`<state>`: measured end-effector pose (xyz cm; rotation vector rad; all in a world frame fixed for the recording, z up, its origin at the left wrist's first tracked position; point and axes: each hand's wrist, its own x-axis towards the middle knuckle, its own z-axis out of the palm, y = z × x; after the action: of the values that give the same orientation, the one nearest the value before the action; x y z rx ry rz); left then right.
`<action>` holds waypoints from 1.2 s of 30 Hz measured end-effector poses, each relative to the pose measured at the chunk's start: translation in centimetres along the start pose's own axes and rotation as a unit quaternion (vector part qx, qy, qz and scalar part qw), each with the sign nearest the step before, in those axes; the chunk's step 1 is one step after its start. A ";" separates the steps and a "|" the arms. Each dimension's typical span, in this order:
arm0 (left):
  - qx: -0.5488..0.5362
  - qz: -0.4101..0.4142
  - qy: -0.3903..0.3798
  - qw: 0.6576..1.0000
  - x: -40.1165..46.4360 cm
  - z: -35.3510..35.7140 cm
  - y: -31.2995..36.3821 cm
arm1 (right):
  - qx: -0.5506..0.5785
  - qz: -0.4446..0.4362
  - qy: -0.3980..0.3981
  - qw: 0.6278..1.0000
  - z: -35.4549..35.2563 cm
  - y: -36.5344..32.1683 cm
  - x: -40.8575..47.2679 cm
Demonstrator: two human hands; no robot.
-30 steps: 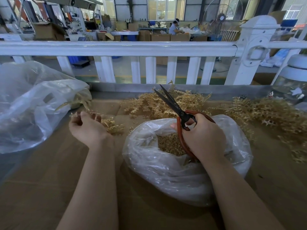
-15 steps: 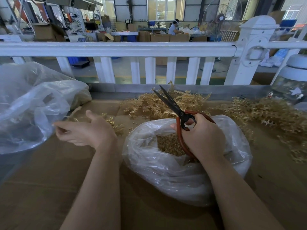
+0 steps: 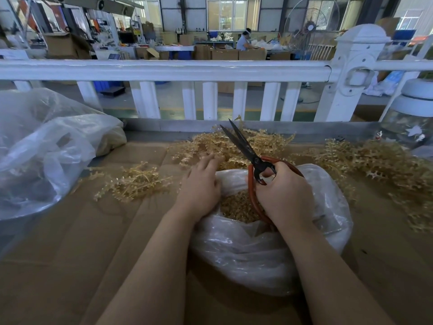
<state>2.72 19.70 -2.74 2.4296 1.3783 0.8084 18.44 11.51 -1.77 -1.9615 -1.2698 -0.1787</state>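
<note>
A worker's right hand (image 3: 283, 195) gripped red-handled scissors (image 3: 253, 157), fingers curled through the loops. The blades were slightly parted and pointed to 11 o'clock above an open plastic bag (image 3: 257, 254) of cut pieces. The left hand (image 3: 200, 186), fingers straight and holding nothing, touched the heap of golden sprigs (image 3: 206, 144) at the bag's 12 o'clock. A smaller clump (image 3: 136, 184) lay at its 9 o'clock.

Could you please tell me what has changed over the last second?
The left hand let go of a sprig bunch, now on the cardboard, and swung right to the sprig pile behind the small bag. The right hand kept gripping the scissors above it.
</note>
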 end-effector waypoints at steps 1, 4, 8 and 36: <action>0.016 0.010 -0.028 0.999 0.1 0.3 -0.1 | 0.002 0.003 -0.001 1.000 0.0 0.0 0.0; 0.018 0.008 -0.086 0.996 0.6 0.8 -0.7 | -0.002 0.006 -0.007 1.000 0.1 0.0 0.0; 0.012 -0.018 -0.137 0.990 1.1 1.1 -0.8 | -0.009 0.003 -0.012 1.000 0.1 -0.2 -0.1; -0.055 -0.154 0.044 0.986 3.7 -0.3 2.4 | -0.001 0.025 -0.018 1.000 0.5 -0.3 0.1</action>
<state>5.78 21.52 -0.13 2.0511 1.6411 0.8936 18.13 12.01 -1.88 -2.0035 -1.2432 -0.1191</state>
